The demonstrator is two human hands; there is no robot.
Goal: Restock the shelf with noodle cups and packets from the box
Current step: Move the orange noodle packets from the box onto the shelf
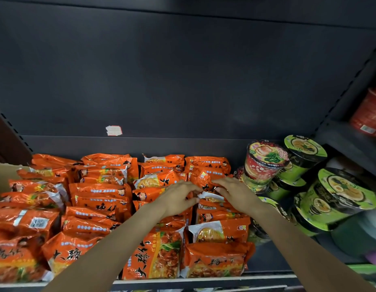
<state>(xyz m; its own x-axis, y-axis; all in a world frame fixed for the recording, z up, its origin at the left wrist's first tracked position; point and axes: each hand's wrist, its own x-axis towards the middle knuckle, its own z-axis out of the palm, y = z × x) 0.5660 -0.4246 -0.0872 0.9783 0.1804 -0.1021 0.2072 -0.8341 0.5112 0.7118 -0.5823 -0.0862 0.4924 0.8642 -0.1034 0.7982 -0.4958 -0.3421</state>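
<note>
A cardboard box (2,175) edge shows at far left. Orange noodle packets (94,199) fill the shelf (204,279) in leaning rows; their large black Chinese characters are too blurred to read. The left hand (178,199) and right hand (235,192) pinch one packet (208,182) in the rear right row. Pushing it in could likely topple neighbouring packets. Right, tilted noodle cups (267,163) might roll.

Two hands (178,197); roughly thirty orange packets (98,192); several cups (265,163).
</note>
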